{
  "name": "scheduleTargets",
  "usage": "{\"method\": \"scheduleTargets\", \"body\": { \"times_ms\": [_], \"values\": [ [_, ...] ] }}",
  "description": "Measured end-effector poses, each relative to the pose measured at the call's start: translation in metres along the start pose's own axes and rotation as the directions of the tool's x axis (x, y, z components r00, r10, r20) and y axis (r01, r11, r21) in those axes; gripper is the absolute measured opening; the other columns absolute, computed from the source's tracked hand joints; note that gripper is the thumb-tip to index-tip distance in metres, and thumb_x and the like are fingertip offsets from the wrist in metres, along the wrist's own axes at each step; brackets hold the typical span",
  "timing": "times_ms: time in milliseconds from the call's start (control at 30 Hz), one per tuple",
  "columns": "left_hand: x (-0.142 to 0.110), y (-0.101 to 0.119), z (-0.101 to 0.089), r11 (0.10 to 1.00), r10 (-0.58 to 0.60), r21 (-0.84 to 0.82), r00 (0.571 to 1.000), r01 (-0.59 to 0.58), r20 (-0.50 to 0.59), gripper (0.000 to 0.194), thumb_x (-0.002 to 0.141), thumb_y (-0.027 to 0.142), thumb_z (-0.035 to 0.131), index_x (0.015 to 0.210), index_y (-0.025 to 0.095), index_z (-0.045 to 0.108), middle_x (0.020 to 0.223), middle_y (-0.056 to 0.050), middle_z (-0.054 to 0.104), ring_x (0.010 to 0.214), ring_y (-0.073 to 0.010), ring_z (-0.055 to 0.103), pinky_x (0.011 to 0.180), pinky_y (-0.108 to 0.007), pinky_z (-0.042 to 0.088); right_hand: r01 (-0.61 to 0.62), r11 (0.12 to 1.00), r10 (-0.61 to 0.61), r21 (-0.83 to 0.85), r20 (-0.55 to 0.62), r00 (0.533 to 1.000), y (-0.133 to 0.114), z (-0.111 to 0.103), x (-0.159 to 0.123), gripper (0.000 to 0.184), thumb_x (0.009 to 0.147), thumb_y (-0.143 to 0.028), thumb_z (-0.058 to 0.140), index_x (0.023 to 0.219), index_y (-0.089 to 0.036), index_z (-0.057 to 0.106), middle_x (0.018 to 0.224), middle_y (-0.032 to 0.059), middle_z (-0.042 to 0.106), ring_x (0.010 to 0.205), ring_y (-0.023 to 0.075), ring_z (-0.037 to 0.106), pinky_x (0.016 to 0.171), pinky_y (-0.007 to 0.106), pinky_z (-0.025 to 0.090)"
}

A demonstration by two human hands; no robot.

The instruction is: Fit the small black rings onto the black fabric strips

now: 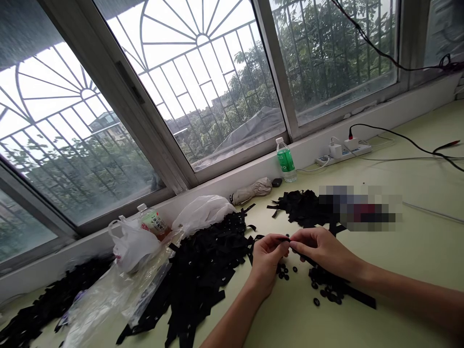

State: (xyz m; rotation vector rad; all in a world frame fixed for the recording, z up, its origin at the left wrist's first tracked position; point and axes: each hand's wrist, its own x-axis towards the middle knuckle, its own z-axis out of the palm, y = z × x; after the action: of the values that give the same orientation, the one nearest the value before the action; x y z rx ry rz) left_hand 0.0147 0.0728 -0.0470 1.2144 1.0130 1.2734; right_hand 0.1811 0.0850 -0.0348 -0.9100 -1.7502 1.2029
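My left hand (267,257) and my right hand (319,247) meet above the pale green table (416,241), fingers pinched together on a narrow black strap (286,238) held between them. Under my hands lie several small black buttons (286,273) and more black strap pieces (337,287). A big heap of black strap pieces (203,270) lies to the left of my left hand. A second black heap (306,208) sits just beyond my right hand.
A window runs along the table's far edge. Below the sill stand a green-labelled water bottle (286,160), a folded umbrella (252,190), a power strip (342,152) with cables, white plastic bags (134,244) and another bottle (154,222). More black pieces (43,299) lie far left.
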Motion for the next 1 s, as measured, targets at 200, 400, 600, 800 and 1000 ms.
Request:
{"method": "scheduleTargets", "body": {
  "times_ms": [200, 400, 600, 800, 1000],
  "values": [
    [-0.0005, 0.0004, 0.0002, 0.998, 0.013, 0.056, 1.000, -0.014, 0.010, 0.025, 0.072, 0.035, 0.074, 0.077, 0.012, 0.068, 0.062, -0.001, 0.058, 0.059, -0.0087, 0.048, 0.059, -0.021, 0.037, 0.013, 1.000, -0.013, 0.002, 0.000, 1.000, 0.0010, -0.0008, 0.0006, 0.024, 0.080, -0.040, 0.059, 0.077, -0.017, 0.064, 0.069, 0.0029, 0.066, 0.058, 0.0155, 0.058, 0.055, 0.026, 0.043],
    [-0.0002, 0.0007, 0.0026, 0.992, 0.046, 0.122, 0.999, -0.044, -0.012, 0.024, 0.072, 0.035, 0.074, 0.077, 0.012, 0.066, 0.064, -0.001, 0.058, 0.060, -0.0100, 0.050, 0.059, -0.022, 0.038, 0.005, 1.000, -0.005, 0.003, 0.003, 1.000, 0.0018, -0.0014, 0.0012, 0.028, 0.080, -0.043, 0.058, 0.074, -0.016, 0.064, 0.070, 0.0042, 0.067, 0.058, 0.0156, 0.058, 0.054, 0.026, 0.043],
    [-0.0006, -0.0012, 0.0026, 0.979, 0.088, 0.187, 0.996, -0.084, -0.013, 0.022, 0.075, 0.033, 0.071, 0.081, 0.013, 0.063, 0.067, -0.001, 0.058, 0.062, -0.0101, 0.051, 0.060, -0.022, 0.040, 0.002, 1.000, -0.003, 0.026, 0.008, 1.000, 0.0044, -0.0011, 0.0023, 0.027, 0.080, -0.042, 0.059, 0.073, -0.017, 0.064, 0.071, 0.0044, 0.068, 0.058, 0.0159, 0.058, 0.054, 0.026, 0.046],
    [-0.0004, -0.0036, 0.0023, 0.975, 0.095, 0.202, 0.995, -0.093, 0.000, 0.021, 0.079, 0.034, 0.066, 0.085, 0.015, 0.059, 0.068, -0.001, 0.057, 0.063, -0.0107, 0.052, 0.062, -0.023, 0.043, 0.007, 1.000, -0.007, 0.026, 0.011, 1.000, 0.0025, -0.0011, 0.0018, 0.023, 0.079, -0.038, 0.059, 0.073, -0.017, 0.065, 0.068, 0.0035, 0.066, 0.058, 0.0159, 0.057, 0.054, 0.026, 0.046],
    [-0.0007, -0.0014, 0.0042, 0.965, 0.125, 0.229, 0.991, -0.131, 0.040, 0.021, 0.082, 0.034, 0.064, 0.082, 0.013, 0.061, 0.073, -0.003, 0.059, 0.065, -0.0114, 0.052, 0.063, -0.024, 0.043, -0.007, 0.999, 0.006, 0.033, 0.016, 1.000, 0.0005, -0.0018, 0.0004, 0.026, 0.078, -0.041, 0.059, 0.073, -0.017, 0.065, 0.068, 0.0036, 0.066, 0.058, 0.0158, 0.057, 0.054, 0.026, 0.047]
  ]
}}
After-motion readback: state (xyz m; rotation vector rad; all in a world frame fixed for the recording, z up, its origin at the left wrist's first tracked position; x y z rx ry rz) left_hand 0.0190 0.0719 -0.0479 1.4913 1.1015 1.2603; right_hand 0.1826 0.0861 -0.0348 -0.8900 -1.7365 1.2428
